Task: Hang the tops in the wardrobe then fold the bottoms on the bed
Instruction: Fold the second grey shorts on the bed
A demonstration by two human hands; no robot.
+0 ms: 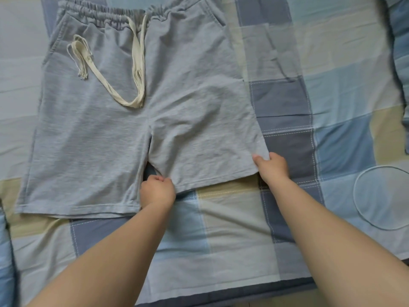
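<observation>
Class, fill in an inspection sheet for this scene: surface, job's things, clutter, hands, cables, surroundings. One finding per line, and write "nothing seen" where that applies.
Surface: bed sheet in blue, cream and grey checks, lightly creased.
Job's things: grey shorts spread flat, waistband at the far end, not yet folded; cream drawstring lying loose on the front.
Clutter: nothing seen.
Hands: left hand pinches the inner corner of one leg's hem; right hand pinches that same leg's outer hem corner.
Cables: nothing seen.
Surroundings: pale oval patch on the sheet at the right; blue checked bedding bunched along the right edge.
</observation>
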